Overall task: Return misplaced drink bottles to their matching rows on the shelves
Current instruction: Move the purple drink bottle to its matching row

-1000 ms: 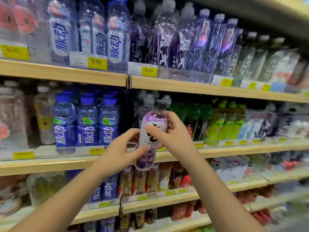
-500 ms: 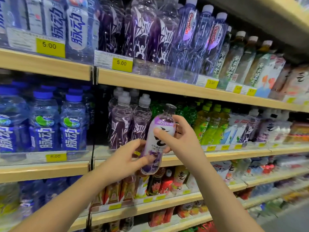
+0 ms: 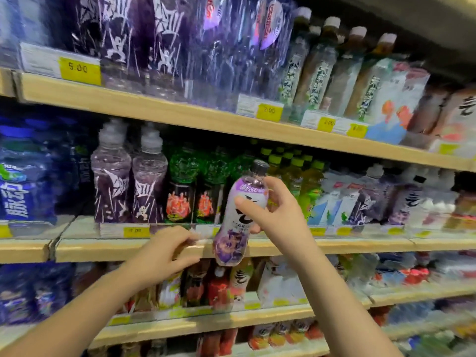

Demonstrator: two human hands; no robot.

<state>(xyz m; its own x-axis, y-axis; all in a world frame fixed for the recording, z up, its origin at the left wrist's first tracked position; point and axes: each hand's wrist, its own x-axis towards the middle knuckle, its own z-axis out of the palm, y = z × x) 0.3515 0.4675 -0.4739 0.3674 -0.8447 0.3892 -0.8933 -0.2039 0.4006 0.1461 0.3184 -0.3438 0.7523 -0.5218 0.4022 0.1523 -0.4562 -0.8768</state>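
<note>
A slim bottle [image 3: 240,222] with a white and purple label and a dark cap is held upright in front of the middle shelf edge [image 3: 360,246]. My right hand [image 3: 280,210] grips it around the upper label, thumb across the front. My left hand [image 3: 164,251] is off the bottle, just to its left and lower, fingers loosely curled by the shelf's price rail and holding nothing. Behind the bottle stand green bottles [image 3: 185,186], with purple sports bottles [image 3: 128,181] to their left.
Blue bottles [image 3: 20,186] fill the middle shelf's left end; pale white and purple bottles [image 3: 412,199] stand at its right. The top shelf [image 3: 154,109] carries purple bottles and tea bottles [image 3: 319,70]. Similar slim bottles [image 3: 237,279] stand on the shelf below.
My left hand let go of the bottle's lower part and dropped to the shelf edge. My right hand keeps the bottle. The view has swung to the right along the shelves.
</note>
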